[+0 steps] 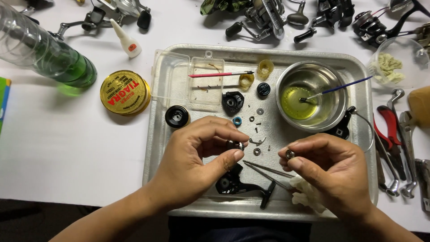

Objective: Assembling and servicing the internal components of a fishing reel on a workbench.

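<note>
My left hand (197, 157) pinches a small round metal part (237, 145) between thumb and fingers over the metal tray (358, 71). My right hand (331, 168) pinches a small metal ring, like a bearing (290, 154), at its fingertips, a little apart from the left hand. Between and below the hands lie tweezers (264, 169), a black reel body piece with a handle (237, 183) and a white cloth wad (304, 195). Small gears, screws and a blue ring (237, 121) are scattered on the tray just beyond my fingers.
A steel bowl (286, 85) of yellow liquid holds a blue brush (340, 87). A clear plastic box (188, 80) carries a red brush. Off the tray: a yellow round tin (125, 92), green bottle (49, 54), glue tube (126, 40), pliers and wrenches (396, 139), several fishing reels along the back.
</note>
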